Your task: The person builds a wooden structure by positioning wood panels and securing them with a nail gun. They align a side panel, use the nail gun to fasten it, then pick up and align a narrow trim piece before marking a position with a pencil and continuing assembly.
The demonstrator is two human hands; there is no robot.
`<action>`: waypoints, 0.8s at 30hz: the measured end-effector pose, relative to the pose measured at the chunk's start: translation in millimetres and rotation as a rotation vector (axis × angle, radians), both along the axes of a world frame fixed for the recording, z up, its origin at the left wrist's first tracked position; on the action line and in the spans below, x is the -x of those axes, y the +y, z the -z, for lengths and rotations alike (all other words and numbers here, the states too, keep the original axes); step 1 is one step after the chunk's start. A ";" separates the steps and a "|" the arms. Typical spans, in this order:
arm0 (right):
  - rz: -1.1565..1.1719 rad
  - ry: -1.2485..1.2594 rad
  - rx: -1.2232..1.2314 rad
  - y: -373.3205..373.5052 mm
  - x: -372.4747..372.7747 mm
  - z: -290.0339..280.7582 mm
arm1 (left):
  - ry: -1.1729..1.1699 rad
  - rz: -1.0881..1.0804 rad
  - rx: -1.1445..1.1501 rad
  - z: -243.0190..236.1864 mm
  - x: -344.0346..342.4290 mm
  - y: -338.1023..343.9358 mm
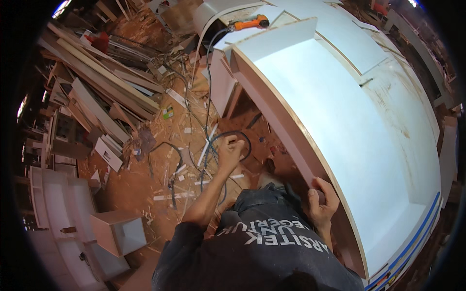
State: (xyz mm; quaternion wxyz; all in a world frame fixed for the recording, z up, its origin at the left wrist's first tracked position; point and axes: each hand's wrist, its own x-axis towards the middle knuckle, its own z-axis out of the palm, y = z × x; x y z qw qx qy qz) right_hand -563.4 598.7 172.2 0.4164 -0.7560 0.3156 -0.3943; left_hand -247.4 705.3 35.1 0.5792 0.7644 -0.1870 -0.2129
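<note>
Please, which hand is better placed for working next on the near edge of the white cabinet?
Probably the right hand: it is beside the near edge of the white cabinet and seems to hold a small dark object. The left hand is over the littered floor, away from that edge.

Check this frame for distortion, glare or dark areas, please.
Head view: strong fisheye bend, curving the long front edge of the white unit; head view: black corners, with small glaring lights at the upper rim; head view: bright, pale unit surfaces against a dimmer, littered floor.
</note>
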 end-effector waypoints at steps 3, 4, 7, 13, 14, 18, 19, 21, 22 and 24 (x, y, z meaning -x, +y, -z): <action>-0.073 -0.081 -0.274 -27.4 -63.2 -8.0 | -0.110 -0.053 -0.044 -18.7 -81.3 -8.0; -0.102 -0.170 -0.326 -36.6 -84.6 -13.6 | -0.126 -0.063 -0.063 -27.1 -108.1 -13.1; -0.135 -0.175 -0.444 -60.9 -133.1 -23.0 | -0.168 -0.038 -0.107 -49.6 -177.5 -43.3; -0.042 -0.144 -0.268 -88.1 -202.3 -30.2 | -0.418 0.157 -0.036 -54.6 -345.5 -185.2; -0.004 -0.146 -0.235 -87.5 -214.4 -30.5 | -0.532 0.207 -0.046 -59.6 -374.8 -221.8; 0.359 -0.197 -0.297 -52.8 -276.0 -28.6 | -1.095 0.462 -0.097 -54.3 -487.7 -361.7; 0.432 -0.083 -0.223 -47.7 -295.1 -36.4 | -1.158 0.537 -0.185 -46.3 -503.8 -394.0; 0.664 -0.094 -0.316 -25.6 -329.8 -30.5 | -1.300 0.696 -0.284 -31.9 -536.2 -440.3; 0.774 -0.065 -0.297 -14.7 -343.8 -28.7 | -1.321 0.815 -0.411 -26.3 -531.2 -463.3; 0.985 -0.054 -0.327 13.2 -366.1 -30.3 | -1.421 0.912 -0.407 -20.7 -508.5 -494.9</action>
